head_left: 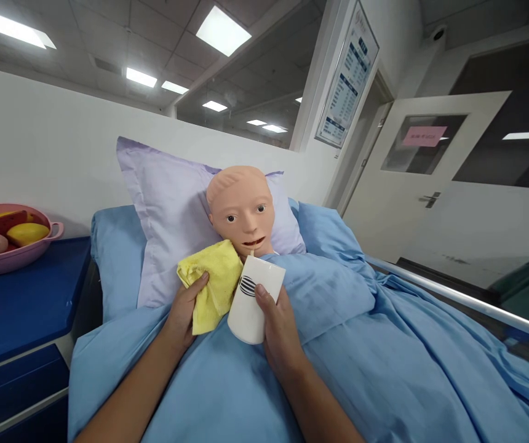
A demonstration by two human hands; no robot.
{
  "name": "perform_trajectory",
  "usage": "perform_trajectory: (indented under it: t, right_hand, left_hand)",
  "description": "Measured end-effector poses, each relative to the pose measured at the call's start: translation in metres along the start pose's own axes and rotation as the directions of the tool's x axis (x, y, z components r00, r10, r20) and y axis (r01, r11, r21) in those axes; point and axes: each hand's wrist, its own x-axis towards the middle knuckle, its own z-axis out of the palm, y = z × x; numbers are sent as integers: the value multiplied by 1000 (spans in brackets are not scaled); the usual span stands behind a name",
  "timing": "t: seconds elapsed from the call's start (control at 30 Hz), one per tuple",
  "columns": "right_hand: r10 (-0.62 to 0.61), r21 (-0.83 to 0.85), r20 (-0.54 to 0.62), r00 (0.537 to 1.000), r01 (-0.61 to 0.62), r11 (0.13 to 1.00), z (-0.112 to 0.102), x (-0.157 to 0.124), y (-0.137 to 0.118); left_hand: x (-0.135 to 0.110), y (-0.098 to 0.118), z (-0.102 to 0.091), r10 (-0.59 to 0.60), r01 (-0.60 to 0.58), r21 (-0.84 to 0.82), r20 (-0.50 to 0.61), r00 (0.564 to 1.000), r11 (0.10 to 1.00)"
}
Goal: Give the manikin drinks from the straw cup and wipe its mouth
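A training manikin [241, 209] lies in a bed, its head on a lilac pillow [163, 209], covered by a blue sheet [338, 344]. My left hand [186, 311] is closed on a folded yellow cloth [211, 280] held beside the manikin's chin. My right hand [276, 326] grips a white paper cup [253, 298] with a dark logo, tilted toward the manikin's mouth. A thin straw [251, 249] runs from the cup to its lips.
A blue bedside cabinet [19, 301] stands at the left with a pink bowl [10, 258] of fruit on it. A metal bed rail [467, 301] runs along the right side. Behind it is a white door [412, 203].
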Motion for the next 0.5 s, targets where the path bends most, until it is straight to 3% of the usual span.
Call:
perform_trajectory:
  t: [0.5]
  right_hand:
    - [9, -10, -8, 1000, -9, 1000, 0, 0, -1]
  left_hand:
    - [-2, 1, 2, 5, -5, 7, 2, 1000, 1000]
